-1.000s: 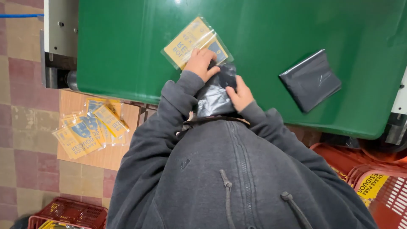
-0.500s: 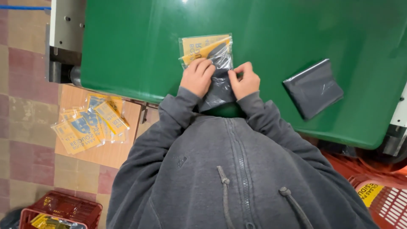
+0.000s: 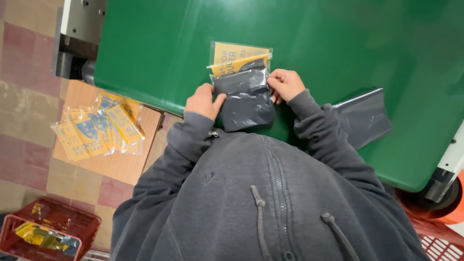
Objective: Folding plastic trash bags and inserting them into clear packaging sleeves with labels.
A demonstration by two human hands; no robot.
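Since the earlier frame we've slid the grey mailer bag [image 3: 245, 99] further over the yellow packet [image 3: 238, 57]; left hand [image 3: 204, 101] and right hand [image 3: 286, 85] pinch its side edges; packet protrudes straight ahead on green table [image 3: 145, 48].

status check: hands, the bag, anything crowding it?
Left hand and right hand both pinch the grey mailer bag by its sides. Yellow packet in clear sleeve partly inside the bag mouth. Second grey bag lies apart, right.
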